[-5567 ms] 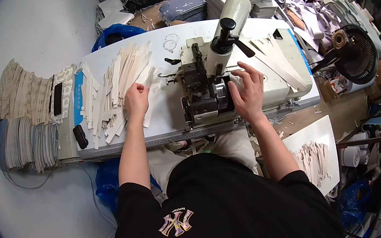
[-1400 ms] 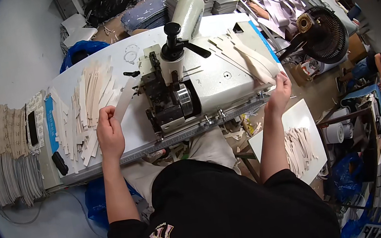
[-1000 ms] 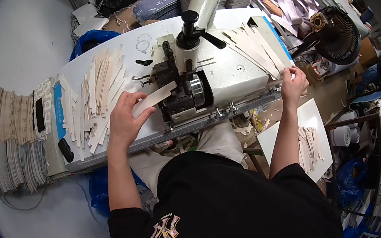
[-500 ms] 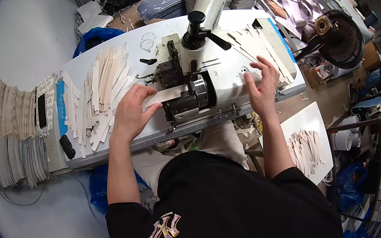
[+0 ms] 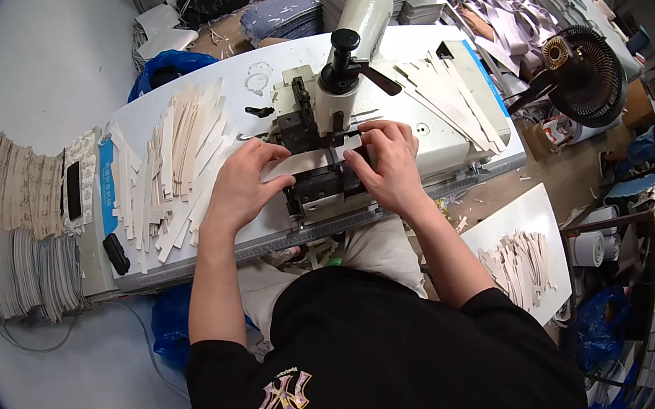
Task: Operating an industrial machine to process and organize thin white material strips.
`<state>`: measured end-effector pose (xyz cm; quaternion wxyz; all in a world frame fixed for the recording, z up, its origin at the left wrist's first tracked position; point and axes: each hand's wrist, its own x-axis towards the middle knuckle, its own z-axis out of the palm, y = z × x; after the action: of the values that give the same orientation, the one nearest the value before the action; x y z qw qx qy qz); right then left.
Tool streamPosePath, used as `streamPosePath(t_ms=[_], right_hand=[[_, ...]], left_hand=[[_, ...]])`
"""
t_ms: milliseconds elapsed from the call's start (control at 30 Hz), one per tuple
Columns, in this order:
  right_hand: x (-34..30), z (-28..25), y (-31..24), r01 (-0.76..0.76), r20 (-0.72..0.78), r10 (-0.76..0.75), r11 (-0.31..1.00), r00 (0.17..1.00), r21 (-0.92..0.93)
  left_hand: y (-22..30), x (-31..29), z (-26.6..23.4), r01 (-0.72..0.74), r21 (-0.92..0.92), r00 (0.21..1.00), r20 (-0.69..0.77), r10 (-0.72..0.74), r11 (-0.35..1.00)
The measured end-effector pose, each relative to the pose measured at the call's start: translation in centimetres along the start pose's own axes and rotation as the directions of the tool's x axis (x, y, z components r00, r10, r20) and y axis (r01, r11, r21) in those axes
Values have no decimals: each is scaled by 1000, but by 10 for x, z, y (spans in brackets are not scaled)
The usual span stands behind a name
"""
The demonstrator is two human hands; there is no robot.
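Observation:
A pale flat strip (image 5: 306, 162) lies across the feed of a bench machine with a black metal head (image 5: 297, 128). My left hand (image 5: 244, 185) pinches the strip's left part between thumb and fingers. Just right of the feed is my right hand (image 5: 391, 163), its thumb and forefinger spread on either side of the outlet; I see nothing gripped in it. That hand hides the roller. Left of the machine, many similar strips (image 5: 179, 146) lie in a loose heap. More strips (image 5: 457, 105) rest on the machine's right side.
A black knob and lever (image 5: 344, 41) stand above the feed. A metal ruler edge (image 5: 266, 247) runs along the table front. Stacked sheets (image 5: 20, 187) are at far left. A white board with strips (image 5: 536, 211) sits lower right; a black fan (image 5: 583, 73) is beyond.
My right hand has swung left from the machine's right side to the outlet. My left hand has shifted slightly right with the strip, which has gone further into the feed.

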<state>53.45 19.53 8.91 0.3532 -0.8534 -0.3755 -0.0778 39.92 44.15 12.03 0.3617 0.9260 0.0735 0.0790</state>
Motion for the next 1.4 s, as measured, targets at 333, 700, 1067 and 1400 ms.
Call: streamPosePath(t_ms=[333, 700, 1067, 1400], right_hand=[[-9, -33, 28, -105, -268, 112, 994, 957, 40], [-28, -84, 51, -160, -371, 161, 987, 915, 33], [-17, -100, 126, -451, -630, 320, 891, 708, -54], [-41, -100, 133, -599, -705, 260, 749, 660, -284]], left_hand=[[-2, 0, 1, 5, -27, 1000, 3, -5, 1000], [-26, -19, 4, 43, -49, 989, -138, -49, 998], [-113, -43, 19, 329, 262, 906, -360, -225, 907], [-151, -58, 46, 460, 414, 837, -496, -230, 785]])
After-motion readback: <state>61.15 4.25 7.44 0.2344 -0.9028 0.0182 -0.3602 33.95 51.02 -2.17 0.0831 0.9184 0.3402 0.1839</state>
